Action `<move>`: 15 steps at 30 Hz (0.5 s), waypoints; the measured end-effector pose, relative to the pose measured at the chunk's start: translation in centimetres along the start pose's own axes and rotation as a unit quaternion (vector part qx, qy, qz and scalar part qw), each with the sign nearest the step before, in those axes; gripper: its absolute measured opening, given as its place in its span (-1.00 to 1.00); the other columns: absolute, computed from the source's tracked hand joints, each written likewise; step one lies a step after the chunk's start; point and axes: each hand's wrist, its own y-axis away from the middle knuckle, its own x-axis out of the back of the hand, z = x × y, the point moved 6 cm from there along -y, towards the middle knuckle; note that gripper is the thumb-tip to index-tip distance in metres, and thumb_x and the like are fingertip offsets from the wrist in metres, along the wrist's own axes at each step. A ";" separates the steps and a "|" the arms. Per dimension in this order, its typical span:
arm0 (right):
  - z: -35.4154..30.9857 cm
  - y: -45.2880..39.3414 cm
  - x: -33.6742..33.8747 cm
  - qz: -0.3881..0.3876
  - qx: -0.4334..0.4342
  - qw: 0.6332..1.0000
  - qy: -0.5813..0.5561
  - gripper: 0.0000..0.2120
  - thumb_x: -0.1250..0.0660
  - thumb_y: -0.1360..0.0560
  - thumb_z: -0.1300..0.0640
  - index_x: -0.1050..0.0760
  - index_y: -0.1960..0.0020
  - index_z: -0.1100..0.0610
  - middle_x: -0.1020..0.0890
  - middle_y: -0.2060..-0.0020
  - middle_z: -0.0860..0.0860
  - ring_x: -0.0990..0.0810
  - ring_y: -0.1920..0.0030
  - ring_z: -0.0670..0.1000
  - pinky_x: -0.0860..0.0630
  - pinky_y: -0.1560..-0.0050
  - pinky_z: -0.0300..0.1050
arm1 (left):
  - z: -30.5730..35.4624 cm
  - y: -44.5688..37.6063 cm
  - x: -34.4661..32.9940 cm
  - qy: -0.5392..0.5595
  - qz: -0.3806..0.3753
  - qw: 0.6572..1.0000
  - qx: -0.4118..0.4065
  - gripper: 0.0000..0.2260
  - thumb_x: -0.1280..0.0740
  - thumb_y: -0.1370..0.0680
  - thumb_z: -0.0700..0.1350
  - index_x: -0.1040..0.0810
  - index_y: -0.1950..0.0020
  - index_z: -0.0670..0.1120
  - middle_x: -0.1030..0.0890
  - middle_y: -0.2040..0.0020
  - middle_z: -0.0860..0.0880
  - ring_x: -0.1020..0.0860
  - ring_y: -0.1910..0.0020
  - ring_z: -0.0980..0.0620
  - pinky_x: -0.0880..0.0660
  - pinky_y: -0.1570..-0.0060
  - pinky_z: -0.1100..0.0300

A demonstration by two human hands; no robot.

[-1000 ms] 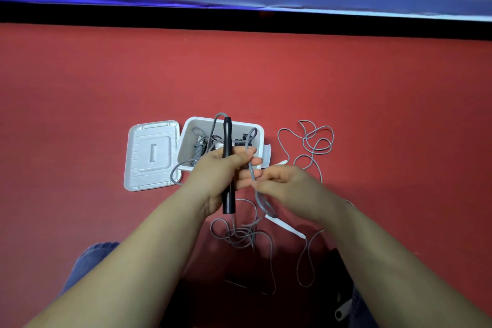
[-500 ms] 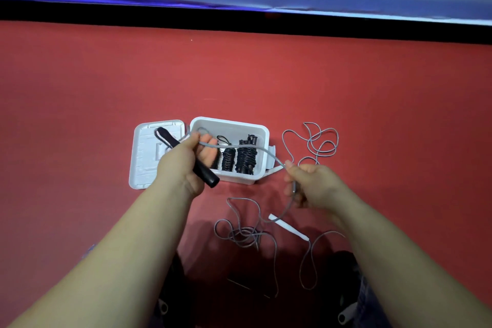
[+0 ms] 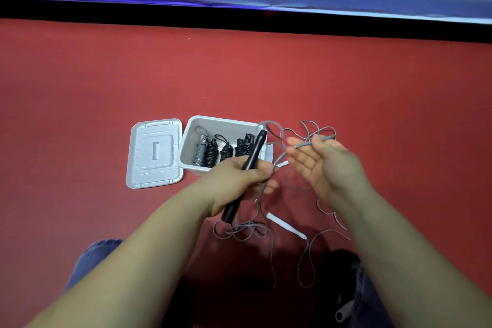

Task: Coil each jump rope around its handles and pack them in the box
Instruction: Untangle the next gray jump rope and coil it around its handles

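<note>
Since four coils (image 3: 221, 152) already lie in the box (image 3: 226, 123), packed: four.
Left hand (image 3: 239, 181): grips black handle (image 3: 253, 152).
Right hand (image 3: 319, 165): fingers straight, grey cord (image 3: 311, 142) across them.
Left to do: coil this rope, pack it.

Both bare forearms reach forward, hands close together

The left hand (image 3: 239, 181) has its fingers curled round a black handle (image 3: 249, 165) that points toward 1 o'clock. The right hand (image 3: 322, 165) sits at its 3 o'clock, palm turned up and leftward, fingers nearly straight, a grey cord (image 3: 314, 141) lying across the fingertips (image 3: 292, 148).
</note>
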 end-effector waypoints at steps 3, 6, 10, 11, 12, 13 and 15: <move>0.1 0.2 -0.1 -0.019 -0.003 0.992 0.125 -0.86 -0.17 -0.58 0.26 -0.38 0.09 0.06 -0.63 0.24 0.00 -0.63 0.36 -0.06 -0.56 0.27 -0.20 | 0.4 0.0 0.6 -0.028 0.043 0.998 -0.026 -0.86 -0.27 -0.58 -0.24 -0.55 0.10 -0.04 -0.65 0.34 0.02 -0.63 0.34 0.08 -0.51 0.12 0.14; 2.6 0.7 -0.6 -0.126 -0.048 0.923 0.360 -0.67 -0.21 -0.48 0.45 -0.44 -0.06 0.05 -0.60 0.02 0.05 -0.58 0.21 -0.08 -0.48 0.24 -0.26 | 0.8 0.0 1.4 0.076 0.088 0.993 -0.035 -0.87 -0.25 -0.59 -0.23 -0.54 0.09 -0.05 -0.63 0.36 0.04 -0.63 0.39 0.11 -0.54 0.43 0.28; 5.5 1.5 -0.8 -0.210 -0.028 0.792 0.573 -0.78 -0.31 -0.46 0.39 -0.53 -0.09 0.27 -0.62 0.01 0.20 -0.59 0.00 0.16 -0.48 -0.13 -0.02 | 1.1 -0.2 2.1 0.222 0.093 0.970 -0.035 -0.89 -0.24 -0.59 -0.21 -0.56 0.06 -0.09 -0.62 0.32 -0.01 -0.66 0.34 0.07 -0.57 0.47 0.22; 5.3 1.4 -0.8 -0.197 -0.014 0.795 0.573 -0.83 -0.33 -0.46 0.36 -0.56 -0.04 0.25 -0.63 0.07 0.16 -0.59 0.05 0.11 -0.47 -0.16 0.01 | 1.1 -0.3 2.3 0.243 0.096 0.964 -0.037 -0.88 -0.24 -0.60 -0.21 -0.56 0.05 -0.09 -0.63 0.32 -0.01 -0.66 0.34 0.07 -0.58 0.46 0.20; 5.2 1.2 -0.7 -0.181 -0.006 0.807 0.562 -0.87 -0.35 -0.46 0.33 -0.57 0.01 0.21 -0.62 0.12 0.13 -0.57 0.10 0.06 -0.48 -0.15 0.02 | 1.2 -0.4 2.5 0.262 0.098 0.959 -0.041 -0.88 -0.23 -0.60 -0.20 -0.55 0.04 -0.09 -0.63 0.31 -0.01 -0.66 0.33 0.06 -0.59 0.44 0.20; 4.9 1.1 -0.6 -0.168 0.001 0.816 0.554 -0.92 -0.36 -0.47 0.30 -0.57 0.07 0.18 -0.62 0.18 0.10 -0.56 0.14 0.01 -0.50 -0.10 0.00 | 1.3 -0.5 2.6 0.276 0.097 0.955 -0.047 -0.88 -0.22 -0.60 -0.20 -0.55 0.03 -0.10 -0.64 0.29 -0.02 -0.67 0.32 0.06 -0.60 0.40 0.19; 4.3 0.8 -0.6 -0.141 0.012 0.835 0.532 -0.93 -0.34 -0.50 0.23 -0.53 0.16 0.12 -0.61 0.27 0.07 -0.57 0.25 -0.05 -0.50 0.06 -0.08 | 1.6 -0.6 2.8 0.288 0.089 0.951 -0.061 -0.89 -0.21 -0.61 -0.19 -0.54 -0.02 -0.11 -0.66 0.19 -0.05 -0.68 0.26 0.04 -0.63 0.27 0.17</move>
